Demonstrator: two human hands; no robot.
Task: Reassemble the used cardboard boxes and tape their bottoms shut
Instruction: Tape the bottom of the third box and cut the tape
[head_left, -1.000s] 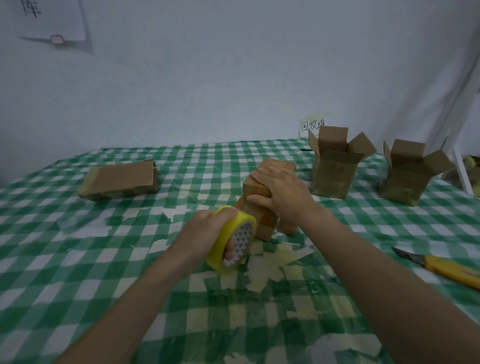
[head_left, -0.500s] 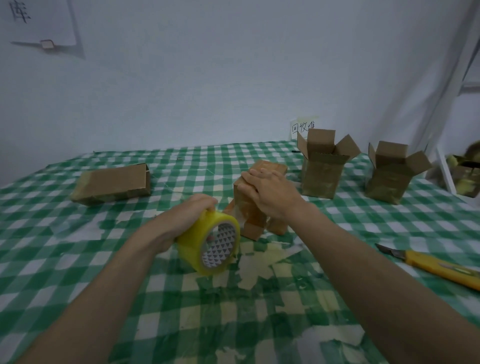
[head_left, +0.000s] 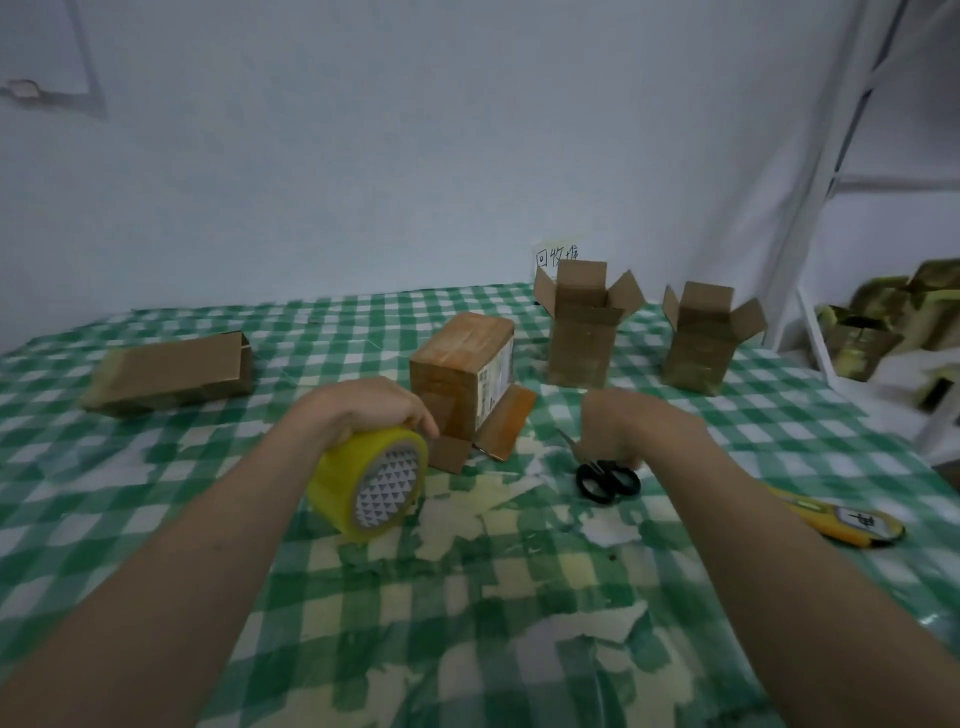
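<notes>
Box (head_left: 462, 364) sits upside down mid-counter. Left hand (head_left: 363, 410) grips tape roll (head_left: 371, 480); right hand (head_left: 623, 426) is over the scissors (head_left: 605, 480), blurred, grip unclear. Keep tape taut, cut close to box edge.

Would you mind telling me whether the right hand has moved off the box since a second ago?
Yes. The right hand has left the box and now reaches the black scissors, right of it.

- Left hand (head_left: 363, 410): bare, no glove, ring or watch visible.
- Right hand (head_left: 631, 426): bare and motion-blurred, nothing visibly worn.
- Both forearms are uncovered up to the frame edge, no sleeves showing.
</notes>
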